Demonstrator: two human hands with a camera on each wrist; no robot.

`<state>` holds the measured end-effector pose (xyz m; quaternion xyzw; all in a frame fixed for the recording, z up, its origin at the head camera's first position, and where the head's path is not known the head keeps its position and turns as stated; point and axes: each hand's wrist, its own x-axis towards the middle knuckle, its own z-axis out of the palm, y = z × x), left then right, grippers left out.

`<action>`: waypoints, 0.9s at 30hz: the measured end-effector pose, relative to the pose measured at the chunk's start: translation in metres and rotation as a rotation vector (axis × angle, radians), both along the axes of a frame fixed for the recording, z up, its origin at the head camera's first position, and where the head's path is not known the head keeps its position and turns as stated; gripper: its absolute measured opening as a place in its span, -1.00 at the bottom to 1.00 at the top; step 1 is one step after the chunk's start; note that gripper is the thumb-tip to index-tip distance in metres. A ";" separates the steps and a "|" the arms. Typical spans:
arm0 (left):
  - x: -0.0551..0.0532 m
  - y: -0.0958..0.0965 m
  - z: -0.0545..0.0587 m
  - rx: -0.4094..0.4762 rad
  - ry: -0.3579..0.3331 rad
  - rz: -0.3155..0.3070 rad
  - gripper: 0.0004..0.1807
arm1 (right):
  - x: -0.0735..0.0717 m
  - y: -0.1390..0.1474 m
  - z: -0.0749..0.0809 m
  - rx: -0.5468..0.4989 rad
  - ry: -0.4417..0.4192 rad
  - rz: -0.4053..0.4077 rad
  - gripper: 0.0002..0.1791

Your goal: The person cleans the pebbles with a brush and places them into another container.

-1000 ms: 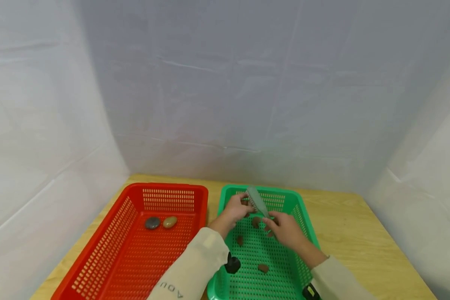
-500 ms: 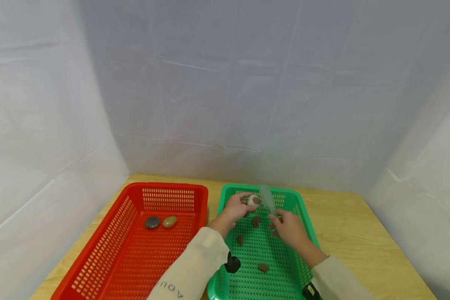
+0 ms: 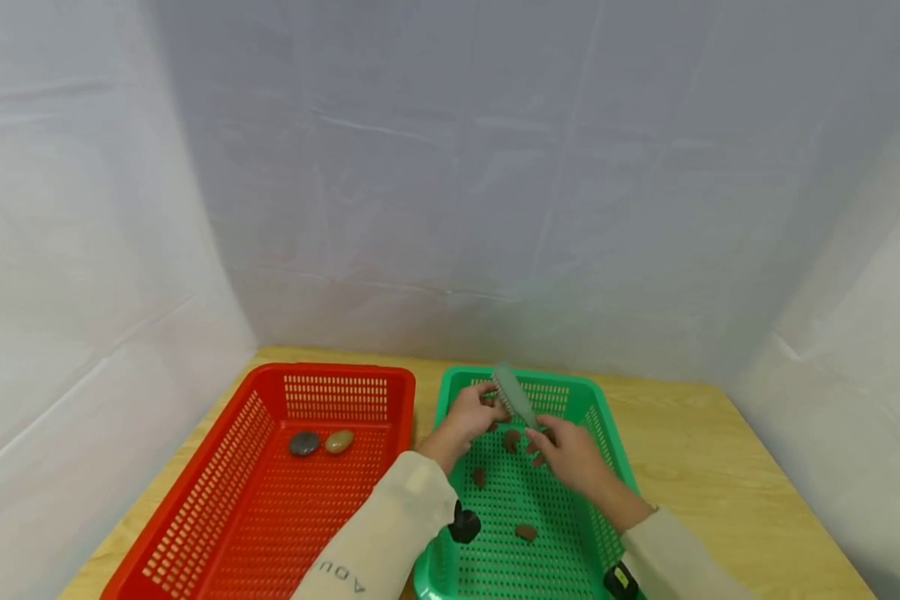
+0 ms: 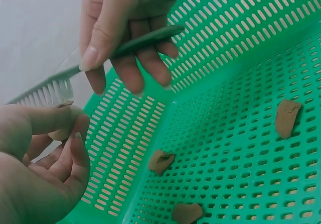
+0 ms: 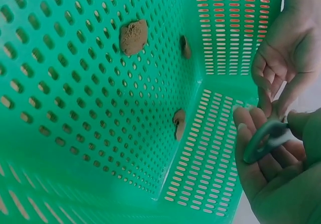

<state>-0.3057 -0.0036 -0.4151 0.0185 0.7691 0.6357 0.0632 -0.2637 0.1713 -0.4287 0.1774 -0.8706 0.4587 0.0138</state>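
Note:
Over the far part of the green basket [image 3: 570,379], my left hand [image 3: 468,417] pinches a pale stone [image 4: 60,133] with a brown patch on it. The stone is mostly covered by fingers in the left wrist view. My right hand [image 3: 573,457] grips a grey-green brush [image 3: 516,400] by its handle. The bristles face down and left, over the stone; the left wrist view shows them right beside it, though contact is hard to tell. Brown clay-like lumps lie on the basket floor, among them one lump [image 3: 526,532] near the front and another [image 4: 287,118].
To the left stands a red basket [image 3: 330,369] with a dark grey stone [image 3: 303,443] and a tan stone [image 3: 339,442] inside. Both baskets are on a wooden table [image 3: 720,483], with pale sheeting [image 3: 450,167] behind and at the sides.
The brush swung right, off the stone, showing its brown patch half a second ago. Now it is back to the left over the stone. The left hand stays nearly still.

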 end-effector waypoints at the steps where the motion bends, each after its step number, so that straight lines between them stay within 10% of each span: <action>1: 0.000 0.000 0.000 -0.002 0.002 0.004 -0.42 | 0.000 0.000 0.000 0.012 -0.003 0.013 -0.65; 27: 0.000 -0.001 0.000 0.015 -0.017 -0.019 -0.45 | 0.002 -0.001 0.003 0.042 -0.031 -0.114 -0.72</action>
